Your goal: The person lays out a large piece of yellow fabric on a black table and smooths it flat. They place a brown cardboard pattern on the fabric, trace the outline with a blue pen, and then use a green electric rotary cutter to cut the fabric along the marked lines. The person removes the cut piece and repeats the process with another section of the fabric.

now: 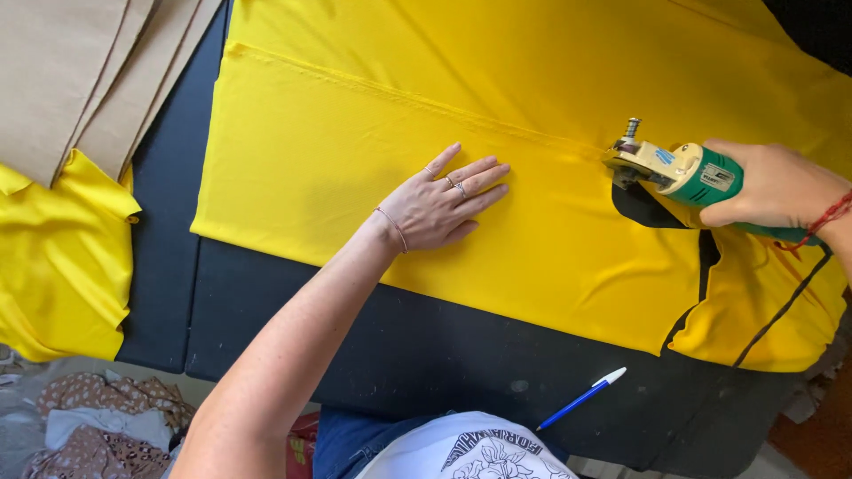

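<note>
A large sheet of yellow fabric [373,115] lies spread over a dark table [426,350]. My left hand [444,202] rests flat on the fabric, fingers spread, pressing it down. My right hand [777,186] grips a green and cream electric rotary fabric cutter [679,170], whose blade end sits on the fabric at the right. Behind the cutter a cut slit [701,266] in the yellow fabric shows the dark table beneath.
Brown paper pattern sheets [80,71] lie at the top left, over another pile of yellow fabric [58,257]. A blue and white pen [581,398] lies near the table's front edge. Patterned cloth scraps [98,417] sit on the floor at the lower left.
</note>
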